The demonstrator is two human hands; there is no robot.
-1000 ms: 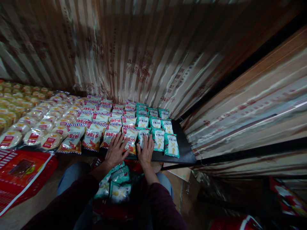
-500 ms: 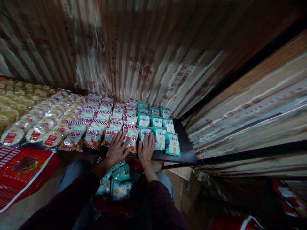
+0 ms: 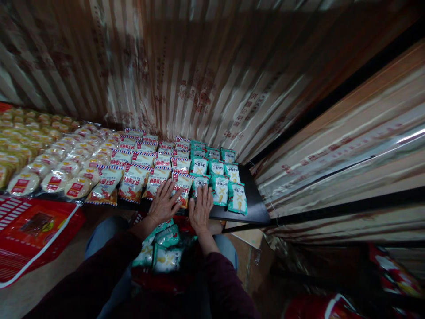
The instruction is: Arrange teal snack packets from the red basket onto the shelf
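Note:
My left hand [image 3: 165, 201] lies with its fingers spread over the front of a red-lettered snack bag [image 3: 181, 190] with a striped top edge. Flat against a teal and white snack bag [image 3: 199, 180] rests my right hand [image 3: 201, 206], fingers stretched out. Both hands are at the front edge of a dark shelf [image 3: 254, 206]. Rows of teal bags [image 3: 237, 199] stand right of my right hand, and rows of red-lettered bags [image 3: 133, 182] stand left of my left hand. More teal bags [image 3: 166, 259] lie in a red basket between my knees.
Round packaged crackers [image 3: 55, 181] and yellow packets [image 3: 20, 153] fill the shelf's left part. A red basket [image 3: 43, 248] with a white handle sits below them. Plastic-wrapped striped panels [image 3: 186, 66] rise behind, and a dark post [image 3: 315, 110] slants at the right.
The view has shifted slightly. Both hands stay on the front bags in nearly the same place, fingers still stretched out.

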